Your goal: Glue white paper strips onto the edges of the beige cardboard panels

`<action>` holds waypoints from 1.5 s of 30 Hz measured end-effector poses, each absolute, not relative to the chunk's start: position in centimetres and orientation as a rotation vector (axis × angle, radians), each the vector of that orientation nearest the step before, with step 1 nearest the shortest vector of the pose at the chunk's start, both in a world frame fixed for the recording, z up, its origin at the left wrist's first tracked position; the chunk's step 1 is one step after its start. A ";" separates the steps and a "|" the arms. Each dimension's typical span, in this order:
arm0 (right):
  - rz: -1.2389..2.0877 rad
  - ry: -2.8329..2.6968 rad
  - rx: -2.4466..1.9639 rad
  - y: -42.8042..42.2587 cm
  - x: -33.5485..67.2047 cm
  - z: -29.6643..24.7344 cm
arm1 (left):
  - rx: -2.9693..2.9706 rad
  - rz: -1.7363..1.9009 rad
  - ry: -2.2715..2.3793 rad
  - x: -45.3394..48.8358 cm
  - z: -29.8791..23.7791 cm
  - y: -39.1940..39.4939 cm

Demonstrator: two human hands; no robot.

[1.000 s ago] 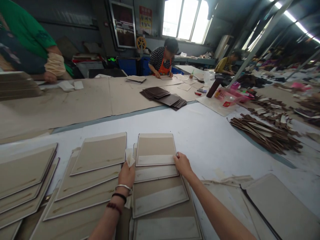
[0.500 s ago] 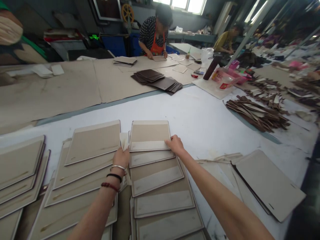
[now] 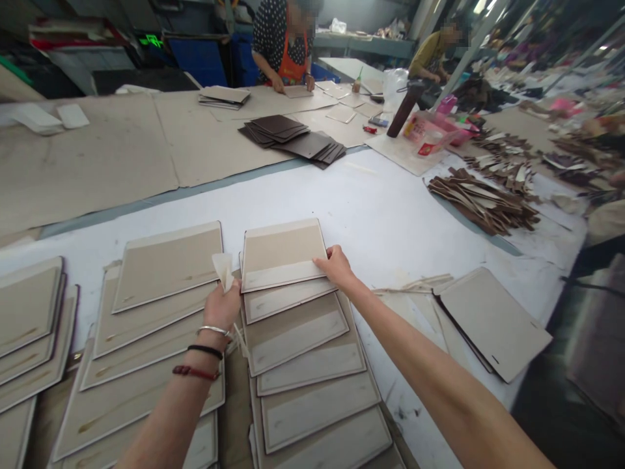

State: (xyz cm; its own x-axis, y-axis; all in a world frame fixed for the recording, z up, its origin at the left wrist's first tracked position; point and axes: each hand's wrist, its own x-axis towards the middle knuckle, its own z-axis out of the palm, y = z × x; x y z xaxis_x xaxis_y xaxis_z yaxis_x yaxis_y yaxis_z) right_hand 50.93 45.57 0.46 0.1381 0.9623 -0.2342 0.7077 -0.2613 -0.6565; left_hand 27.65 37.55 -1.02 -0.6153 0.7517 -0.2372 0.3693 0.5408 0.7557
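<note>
My right hand pinches the right edge of a beige panel, which has a pale band along its near edge. That panel lies at the far end of an overlapping column of similar panels. My left hand is closed around a crumpled white strip, with its fingertips by the left edge of the same panel; whether they also grip it I cannot tell. Left of my left hand, another column of beige panels fans toward me, brownish smears along the near edges.
More panels lie at far left, and a grey-beige pair sits at right. Beyond are dark brown panels, brown strips, a dark bottle and a pink basket. A co-worker in an orange apron works opposite.
The top panel is now slightly tilted, with its right side farther away. Both hands stay beside it. My view has shifted, so the whole scene sits a little farther left and higher.
</note>
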 end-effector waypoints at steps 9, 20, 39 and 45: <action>0.823 -1.707 -2.118 39.2 53.3 2.5 | 1.008 0.822 2.109 30.3 1.0 30.1; 0.446 -1.975 -1.940 27.4 58.8 2.5 | 0.908 0.906 1.897 34.3 3.5 16.4; 1.831 -1.976 -1.333 10.8 43.6 6.8 | 0.230 1.233 1.456 35.9 6.8 2.4; 2.028 -1.863 -1.291 7.5 42.0 7.5 | 0.076 1.347 1.492 34.9 6.8 0.1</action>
State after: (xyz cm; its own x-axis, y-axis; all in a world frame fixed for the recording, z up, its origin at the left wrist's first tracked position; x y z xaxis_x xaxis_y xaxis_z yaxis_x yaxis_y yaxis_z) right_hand 41.99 7.47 7.45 -0.6353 0.5855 -0.5036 0.4522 -0.2466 -0.8572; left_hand 34.89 0.06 6.83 -0.4244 0.6458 -0.6346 -0.5656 0.3583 0.7428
